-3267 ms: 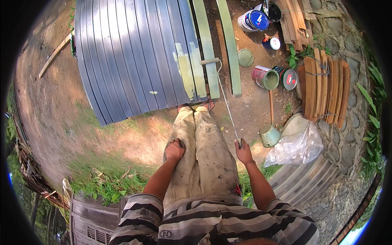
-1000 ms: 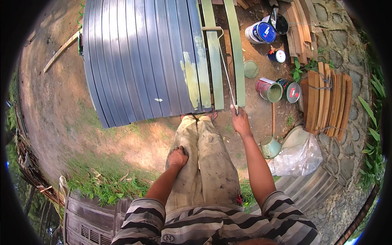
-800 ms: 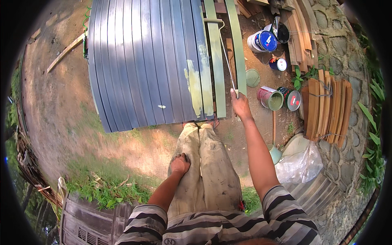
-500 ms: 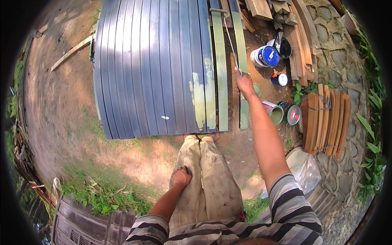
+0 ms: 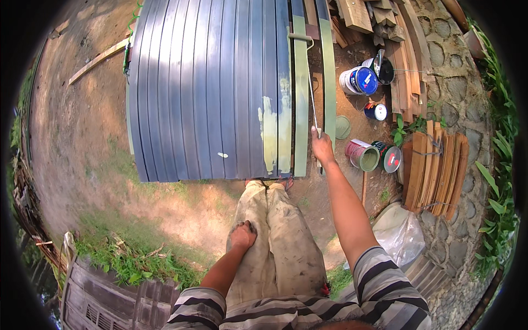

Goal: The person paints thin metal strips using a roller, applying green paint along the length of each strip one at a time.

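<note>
My right hand is closed around the handle of a long-framed paint roller. Its roller head lies across a narrow pale green board, near the far part of that board's green coat. To the right runs a second green board, its near end partly hidden by my hand and forearm. Dark blue-grey boards lie side by side on the left, a few with rough pale green patches. My left hand rests on my thigh, holding nothing, its fingers lying loosely on the trousers.
Right of the boards stand an open can of green paint, a can with a red-centred lid, a blue-lidded bucket and a small can. Beyond them are bundled wood slats and a stone wall.
My right hand has drawn back toward me and slightly left. The roller head has come nearer along the green board. My left hand stays on my thigh.
</note>
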Tool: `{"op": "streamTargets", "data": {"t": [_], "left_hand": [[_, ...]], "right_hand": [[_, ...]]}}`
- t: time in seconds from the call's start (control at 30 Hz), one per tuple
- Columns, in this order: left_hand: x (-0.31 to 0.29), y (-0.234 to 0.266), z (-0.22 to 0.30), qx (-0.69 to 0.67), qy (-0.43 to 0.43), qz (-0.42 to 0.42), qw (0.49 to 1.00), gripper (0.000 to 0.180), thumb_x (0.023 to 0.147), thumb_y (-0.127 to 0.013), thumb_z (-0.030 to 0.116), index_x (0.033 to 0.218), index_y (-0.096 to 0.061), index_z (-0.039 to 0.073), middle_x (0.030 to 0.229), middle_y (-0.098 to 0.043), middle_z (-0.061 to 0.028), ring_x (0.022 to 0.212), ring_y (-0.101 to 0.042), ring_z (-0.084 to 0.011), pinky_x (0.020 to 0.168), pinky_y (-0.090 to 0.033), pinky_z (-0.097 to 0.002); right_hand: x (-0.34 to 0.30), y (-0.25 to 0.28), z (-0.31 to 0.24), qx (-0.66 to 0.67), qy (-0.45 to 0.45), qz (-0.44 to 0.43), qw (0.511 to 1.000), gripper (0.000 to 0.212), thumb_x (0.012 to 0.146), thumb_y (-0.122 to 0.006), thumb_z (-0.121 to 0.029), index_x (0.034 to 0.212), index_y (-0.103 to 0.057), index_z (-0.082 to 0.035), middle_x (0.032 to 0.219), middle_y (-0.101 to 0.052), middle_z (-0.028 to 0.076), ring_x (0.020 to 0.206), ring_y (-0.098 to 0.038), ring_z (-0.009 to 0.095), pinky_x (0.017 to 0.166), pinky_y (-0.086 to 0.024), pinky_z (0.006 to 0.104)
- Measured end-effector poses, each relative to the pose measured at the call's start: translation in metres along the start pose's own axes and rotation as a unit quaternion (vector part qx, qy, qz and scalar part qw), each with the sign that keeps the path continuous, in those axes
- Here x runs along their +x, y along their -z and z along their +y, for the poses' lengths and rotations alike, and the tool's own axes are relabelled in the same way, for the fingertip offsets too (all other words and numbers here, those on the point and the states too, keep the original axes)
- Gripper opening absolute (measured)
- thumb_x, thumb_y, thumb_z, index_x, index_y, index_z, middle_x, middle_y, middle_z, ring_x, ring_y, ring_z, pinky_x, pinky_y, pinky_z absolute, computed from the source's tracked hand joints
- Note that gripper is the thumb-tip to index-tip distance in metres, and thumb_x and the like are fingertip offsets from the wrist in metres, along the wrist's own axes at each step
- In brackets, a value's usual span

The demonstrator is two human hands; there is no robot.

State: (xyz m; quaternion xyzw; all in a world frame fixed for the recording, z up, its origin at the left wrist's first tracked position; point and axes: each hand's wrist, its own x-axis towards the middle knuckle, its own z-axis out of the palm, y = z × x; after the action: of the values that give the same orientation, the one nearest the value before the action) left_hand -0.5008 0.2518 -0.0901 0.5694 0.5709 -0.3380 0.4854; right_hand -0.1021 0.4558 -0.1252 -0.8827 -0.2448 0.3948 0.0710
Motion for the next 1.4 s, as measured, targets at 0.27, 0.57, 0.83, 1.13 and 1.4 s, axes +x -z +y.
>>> {"op": "streamTargets", "data": {"t": [0.27, 0.57, 0.83, 1.13, 1.4], "left_hand": [[0.0, 0.0, -0.005, 0.0, 0.016, -0.017, 1.0, 0.043, 0.097, -0.055, 0.039, 0.127, -0.061, 0.008, 0.133, -0.065, -0.0186, 0.128, -0.059, -0.0375, 0.107, -0.049, -0.0498], [0.006, -0.001, -0.007, 0.015, -0.006, -0.006, 1.0, 0.043, 0.096, -0.055, 0.039, 0.127, -0.062, 0.009, 0.133, -0.065, -0.0177, 0.129, -0.059, -0.0363, 0.108, -0.048, -0.0485], [0.003, -0.002, -0.007, 0.032, -0.002, -0.006, 0.999, 0.045, 0.096, -0.055, 0.04, 0.129, -0.062, 0.01, 0.131, -0.067, -0.0179, 0.126, -0.061, -0.0369, 0.107, -0.049, -0.0476], [0.004, -0.001, -0.005, 0.042, -0.009, -0.003, 0.999, 0.042, 0.094, -0.057, 0.036, 0.126, -0.062, 0.009, 0.132, -0.065, -0.0161, 0.129, -0.059, -0.0362, 0.107, -0.049, -0.0483], [0.006, 0.0, -0.001, 0.069, -0.02, 0.0, 0.997, 0.042, 0.095, -0.057, 0.037, 0.127, -0.061, 0.009, 0.132, -0.065, -0.0155, 0.129, -0.059, -0.0354, 0.107, -0.049, -0.0481]], "right_hand": [[0.059, 0.064, -0.1, 0.167, 0.016, -0.011, 0.986, 0.072, 0.104, -0.054, -0.06, 0.101, -0.061, 0.011, 0.069, -0.062, 0.012, 0.049, -0.061, 0.024, 0.044, -0.052, 0.0395], [0.078, 0.066, -0.053, 0.126, 0.017, 0.01, 0.992, 0.06, 0.104, -0.053, -0.061, 0.082, -0.051, -0.005, 0.065, -0.053, 0.006, 0.047, -0.054, 0.019, 0.041, -0.046, 0.0369], [-0.032, 0.014, 0.063, -0.005, -0.013, -0.023, 1.0, 0.079, 0.106, -0.042, -0.061, 0.13, -0.06, 0.012, 0.126, -0.062, 0.039, 0.124, -0.058, 0.053, 0.106, -0.047, 0.055], [-0.222, 0.002, 0.189, -0.072, -0.035, -0.043, 0.996, 0.06, 0.107, -0.049, -0.051, 0.123, -0.062, 0.005, 0.115, -0.065, 0.038, 0.114, -0.06, 0.054, 0.098, -0.048, 0.0579], [-0.337, 0.016, 0.27, -0.113, -0.093, -0.103, 0.984, 0.066, 0.106, -0.053, -0.051, 0.129, -0.058, 0.012, 0.109, -0.066, 0.039, 0.103, -0.065, 0.054, 0.089, -0.051, 0.0561]]}}
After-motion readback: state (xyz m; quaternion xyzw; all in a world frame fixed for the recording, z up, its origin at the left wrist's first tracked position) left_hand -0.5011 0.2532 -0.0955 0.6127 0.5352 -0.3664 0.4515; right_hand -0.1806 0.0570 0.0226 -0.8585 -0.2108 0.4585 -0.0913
